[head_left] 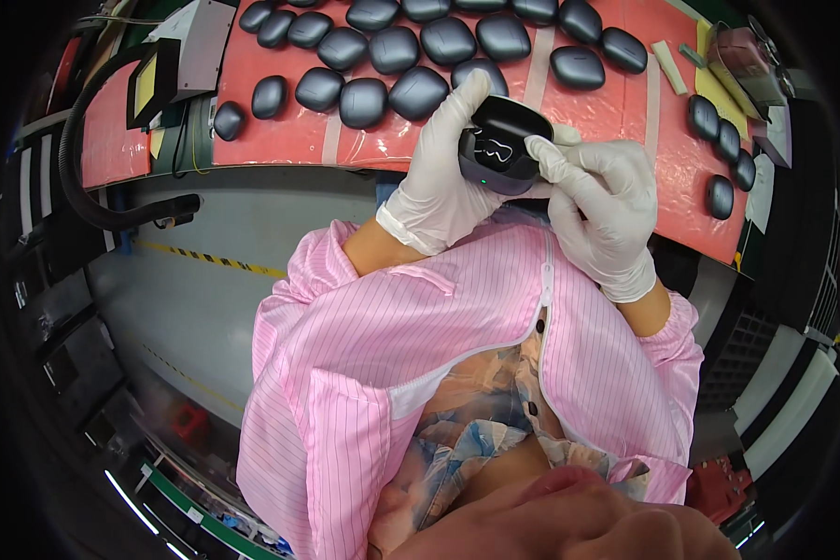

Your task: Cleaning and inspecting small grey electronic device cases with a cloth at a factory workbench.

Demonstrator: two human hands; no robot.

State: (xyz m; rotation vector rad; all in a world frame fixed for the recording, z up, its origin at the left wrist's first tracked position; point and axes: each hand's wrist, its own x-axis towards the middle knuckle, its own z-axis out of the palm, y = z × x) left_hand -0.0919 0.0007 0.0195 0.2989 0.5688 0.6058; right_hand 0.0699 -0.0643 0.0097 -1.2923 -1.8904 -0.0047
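Observation:
My gloved left hand (439, 177) is wrapped round a dark grey earbud charging case (504, 177), its thumb up along the left side. The lid is raised, and the glossy black inside shows a curved pale outline. A small green light glows on the front edge. At the case's right edge, my gloved right hand (611, 201) has its thumb and fingertips pinched against the rim. Whether anything small sits between those fingertips is hidden. Both hands are over the near edge of the red mat (383, 145).
Several closed dark cases (394, 49) lie in loose rows beyond my hands; a smaller group (719, 196) lies at the right. A black flexible hose (70, 159) curves at the left beside a grey box (201, 47). A pale strip (669, 67) and a clear container (747, 65) are far right.

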